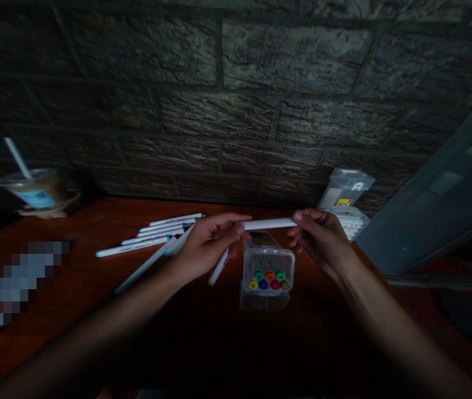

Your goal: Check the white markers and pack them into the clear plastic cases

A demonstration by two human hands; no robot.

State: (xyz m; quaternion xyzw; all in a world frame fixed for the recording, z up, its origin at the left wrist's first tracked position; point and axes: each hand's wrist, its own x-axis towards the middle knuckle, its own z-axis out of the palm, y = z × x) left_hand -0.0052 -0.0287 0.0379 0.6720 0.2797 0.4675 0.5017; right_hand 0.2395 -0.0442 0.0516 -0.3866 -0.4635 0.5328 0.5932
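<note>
Pinching the white marker (270, 224) by both ends, mid-frame above the clear case (264, 302), my left hand (211, 241) and right hand (323, 235) are apparently positioning it, so the next move should need steadiness.

Forearms (128, 307) angle inward; left fingers (227, 237) and right fingers (307, 223) pinch, apart.

Left-hand fingers (235, 229) and right-hand fingers (303, 219) hold a white marker (270, 224) near its ends. On the desk (107, 221), a clear case (266, 301) holds color-ended markers (270, 276); loose markers (161, 228) lie leftward, beyond them a cup (40, 195).
</note>
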